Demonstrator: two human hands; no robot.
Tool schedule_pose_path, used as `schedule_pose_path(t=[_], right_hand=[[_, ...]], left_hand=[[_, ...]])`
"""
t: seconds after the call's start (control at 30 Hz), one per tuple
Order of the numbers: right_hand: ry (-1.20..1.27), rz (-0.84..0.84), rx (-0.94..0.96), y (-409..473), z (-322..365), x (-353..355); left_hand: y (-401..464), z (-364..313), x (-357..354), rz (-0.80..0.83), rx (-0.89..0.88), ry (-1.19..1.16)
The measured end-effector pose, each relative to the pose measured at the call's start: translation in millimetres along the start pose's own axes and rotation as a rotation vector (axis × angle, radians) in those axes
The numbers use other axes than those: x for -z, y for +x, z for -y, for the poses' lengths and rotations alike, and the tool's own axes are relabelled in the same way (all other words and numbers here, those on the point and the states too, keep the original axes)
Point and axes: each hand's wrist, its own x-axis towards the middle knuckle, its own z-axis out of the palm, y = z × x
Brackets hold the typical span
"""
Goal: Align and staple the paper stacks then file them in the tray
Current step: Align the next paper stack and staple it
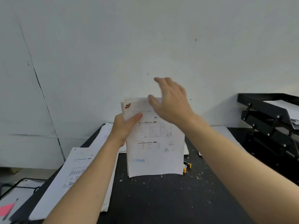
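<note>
A stack of printed white sheets [155, 152] stands upright on its bottom edge on the black table [161, 199]. My left hand [124, 126] grips its upper left side, thumb across the front page. My right hand [169, 101] hovers over the stack's top edge with fingers spread, thumb near the paper; contact is unclear. A yellow and black stapler [187, 167] peeks out behind the stack's lower right corner. The black multi-tier tray [265, 110] stands at the right, with sheets in its top tier.
More printed paper piles [77, 178] lie along the table's left side, overhanging the edge. Loose sheets [226, 131] lie behind the stack near the wall. A wire basket [21, 185] and a pink sheet [6, 209] sit low at the left.
</note>
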Motion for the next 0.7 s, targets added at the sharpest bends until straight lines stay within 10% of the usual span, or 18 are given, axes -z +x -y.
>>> schedule_pose_path(t=[0.23, 0.7], right_hand=[[-0.114, 0.417, 0.144, -4, 44, -37], [-0.13, 0.2, 0.078, -2, 35, -32]], left_hand=[[2, 0, 3, -0.015, -0.057, 0.178], [6, 1, 6, 0.032, -0.089, 0.138]])
